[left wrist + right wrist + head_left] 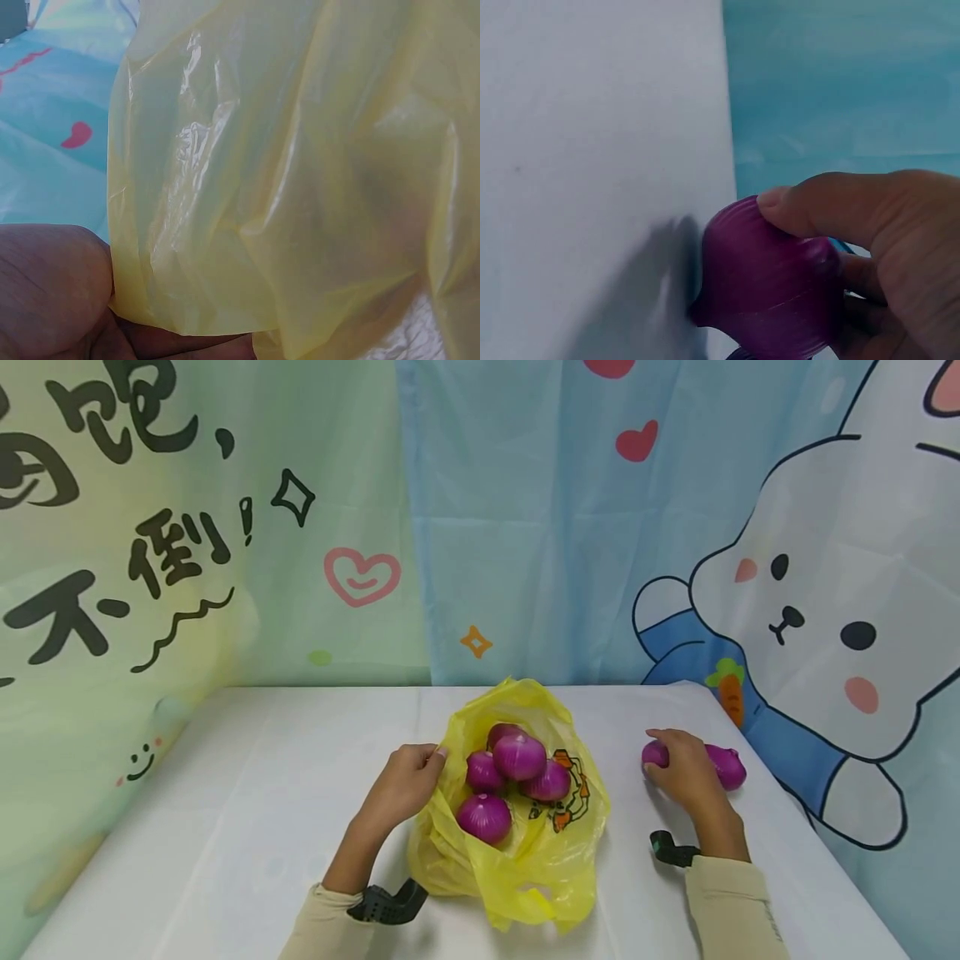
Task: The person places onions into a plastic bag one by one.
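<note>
A yellow plastic bag lies spread on the table with its mouth facing up, and several red onions sit in it. My left hand pinches the bag's left rim; in the left wrist view the thin yellow film runs between thumb and fingers. Off to the right of the bag, my right hand grips a red onion, thumb on its upper side. A second red onion lies just right of that hand, partly behind it; whether they touch I cannot tell.
A white cloth covers the table. Its right edge runs close beside the right hand. Behind the table hangs a printed curtain with a rabbit figure at the right. A dark camera mount sits on each wrist.
</note>
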`<state>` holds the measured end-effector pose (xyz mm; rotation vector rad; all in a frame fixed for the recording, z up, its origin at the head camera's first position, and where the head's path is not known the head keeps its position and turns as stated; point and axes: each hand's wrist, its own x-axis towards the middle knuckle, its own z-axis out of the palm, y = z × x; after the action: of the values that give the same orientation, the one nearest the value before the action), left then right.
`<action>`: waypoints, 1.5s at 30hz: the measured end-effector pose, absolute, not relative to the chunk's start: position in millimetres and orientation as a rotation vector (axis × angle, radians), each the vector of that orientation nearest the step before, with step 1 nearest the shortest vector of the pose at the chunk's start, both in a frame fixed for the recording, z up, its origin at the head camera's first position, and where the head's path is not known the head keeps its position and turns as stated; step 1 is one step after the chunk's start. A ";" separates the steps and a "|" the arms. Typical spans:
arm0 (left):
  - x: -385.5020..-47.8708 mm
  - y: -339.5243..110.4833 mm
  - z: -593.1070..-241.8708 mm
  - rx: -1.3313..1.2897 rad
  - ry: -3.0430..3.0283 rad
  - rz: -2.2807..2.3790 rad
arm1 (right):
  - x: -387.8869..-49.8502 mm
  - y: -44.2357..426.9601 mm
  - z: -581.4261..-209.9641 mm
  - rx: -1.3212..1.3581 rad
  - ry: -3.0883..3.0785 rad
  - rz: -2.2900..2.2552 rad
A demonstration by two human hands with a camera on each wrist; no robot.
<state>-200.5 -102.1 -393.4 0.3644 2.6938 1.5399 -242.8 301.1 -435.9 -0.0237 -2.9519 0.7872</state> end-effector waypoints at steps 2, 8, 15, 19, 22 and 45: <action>-200.6 -101.8 -393.1 0.368 2.693 1.541 | -242.3 299.2 -435.5 -0.038 -2.998 0.728; -201.1 -101.4 -392.5 0.375 2.688 1.542 | -242.0 296.6 -435.8 0.002 -3.056 0.595; -200.6 -100.9 -393.2 0.372 2.688 1.542 | -240.9 296.8 -434.7 0.090 -3.074 0.527; -200.4 -100.9 -393.0 0.374 2.691 1.547 | -241.3 295.6 -434.0 0.100 -3.053 0.592; -200.7 -101.3 -393.1 0.371 2.694 1.542 | -242.2 293.8 -432.8 0.107 -3.027 0.654; -200.5 -101.6 -393.5 0.386 2.683 1.558 | -220.7 251.8 -379.2 0.488 -2.509 1.069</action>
<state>-200.5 -101.6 -393.5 0.3855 2.6829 1.5582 -220.7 251.8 -379.2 0.4879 -2.5088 1.0688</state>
